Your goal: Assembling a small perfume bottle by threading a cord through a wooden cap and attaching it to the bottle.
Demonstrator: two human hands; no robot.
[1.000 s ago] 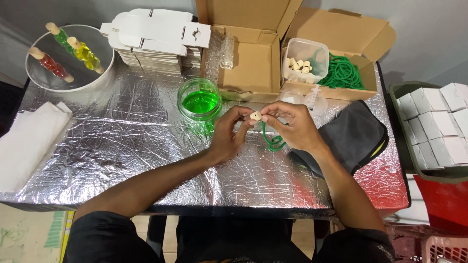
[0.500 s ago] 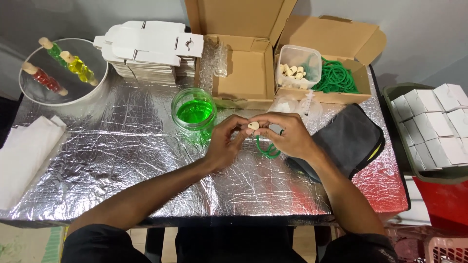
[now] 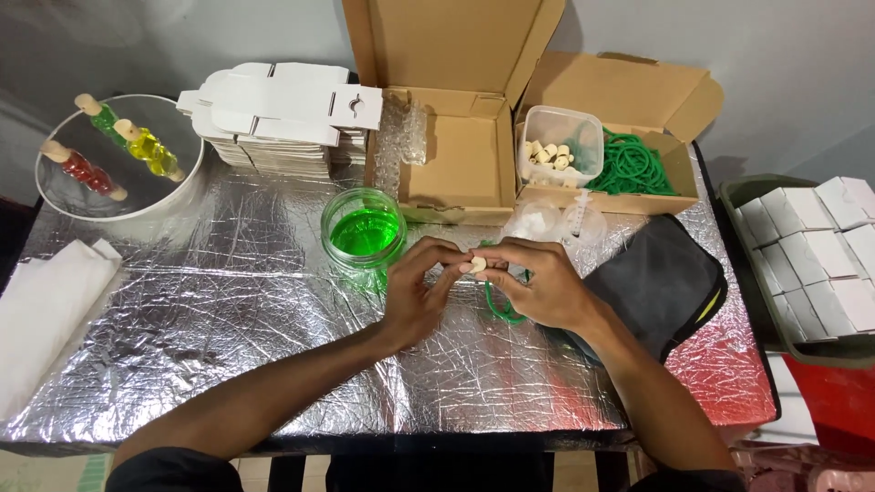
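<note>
Both hands meet over the middle of the foil-covered table (image 3: 228,355). My left hand (image 3: 419,296) and my right hand (image 3: 538,287) pinch a small pale wooden plug (image 3: 473,265) between their fingertips. A green tube (image 3: 497,305) loops down from under my right hand; that hand holds it. A clear jar of green liquid (image 3: 363,232) stands just left of my left hand.
Behind are two open cardboard boxes (image 3: 456,164), one with a tub of wooden plugs (image 3: 547,153) and coiled green tubing (image 3: 633,164). Flat white cartons (image 3: 273,118) are stacked at back left, beside a bowl with coloured pieces (image 3: 118,155). A dark pouch (image 3: 661,282) lies right; white boxes (image 3: 820,246) fill a tray.
The hands stay together on the plug and tube, with only small finger shifts. The camera has tilted slightly, so the scene sits a little lower in view.
</note>
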